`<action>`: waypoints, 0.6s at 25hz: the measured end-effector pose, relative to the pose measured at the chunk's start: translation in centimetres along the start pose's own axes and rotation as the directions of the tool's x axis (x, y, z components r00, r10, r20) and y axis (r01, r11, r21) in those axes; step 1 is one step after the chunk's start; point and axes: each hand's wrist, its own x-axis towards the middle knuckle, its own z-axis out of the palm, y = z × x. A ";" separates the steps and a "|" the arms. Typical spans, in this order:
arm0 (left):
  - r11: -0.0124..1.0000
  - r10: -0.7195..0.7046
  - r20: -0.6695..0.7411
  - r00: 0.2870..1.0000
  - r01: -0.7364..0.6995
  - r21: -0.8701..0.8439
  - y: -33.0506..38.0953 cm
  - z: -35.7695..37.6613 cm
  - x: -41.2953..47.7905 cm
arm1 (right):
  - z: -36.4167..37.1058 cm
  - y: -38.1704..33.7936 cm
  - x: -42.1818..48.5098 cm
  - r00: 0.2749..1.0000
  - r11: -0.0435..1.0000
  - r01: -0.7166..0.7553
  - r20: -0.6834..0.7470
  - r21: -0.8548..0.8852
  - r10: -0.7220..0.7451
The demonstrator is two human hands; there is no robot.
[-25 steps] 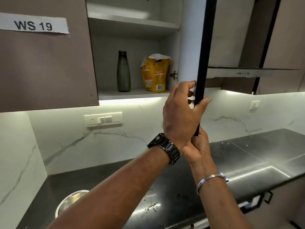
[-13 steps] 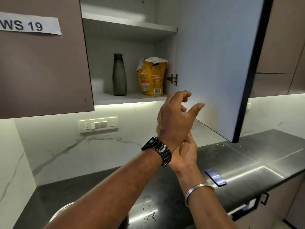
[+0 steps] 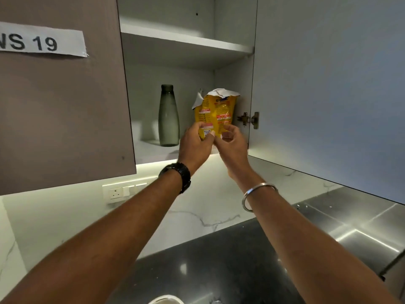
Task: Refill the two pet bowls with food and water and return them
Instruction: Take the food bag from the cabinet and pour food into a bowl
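Note:
A yellow pet food bag (image 3: 215, 111) with a torn-open white top stands on the lower shelf of the open wall cabinet. Both of my hands reach up to its bottom edge. My left hand (image 3: 195, 142), with a black watch on the wrist, pinches the lower left corner. At the lower right corner my right hand (image 3: 233, 145), with a steel bangle on the wrist, curls its fingers around the bag. A dark grey water bottle (image 3: 168, 116) stands upright just left of the bag. The rim of a bowl (image 3: 166, 299) shows at the bottom edge, on the counter.
The cabinet door (image 3: 328, 95) hangs open to the right, close beside my right arm. A closed brown door labelled "19" (image 3: 61, 106) is on the left. An upper shelf (image 3: 186, 40) sits above the bag. Below lie the black counter (image 3: 219, 270) and a wall socket (image 3: 116, 192).
Both hands let go of the cabinet door's edge, the door swung fully open, and the hands rose to the food bag on the shelf. My view moved closer and tilted up.

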 end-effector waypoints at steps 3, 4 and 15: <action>0.992 -0.106 0.072 0.992 0.110 -0.060 -1.2 0.9 4.6 | 0.9 1.8 4.4 0.999 0.994 0.031 -0.022 -0.108 -0.033; 0.983 -0.154 0.091 0.984 0.162 -0.083 -1.6 1.3 6.1 | 1.1 2.5 5.8 0.999 0.986 0.041 -0.024 -0.159 -0.046; 0.708 -0.514 0.152 0.844 0.518 -0.480 -7.6 7.4 19.6 | 1.5 8.4 17.1 0.997 0.881 -0.022 0.052 -0.472 0.053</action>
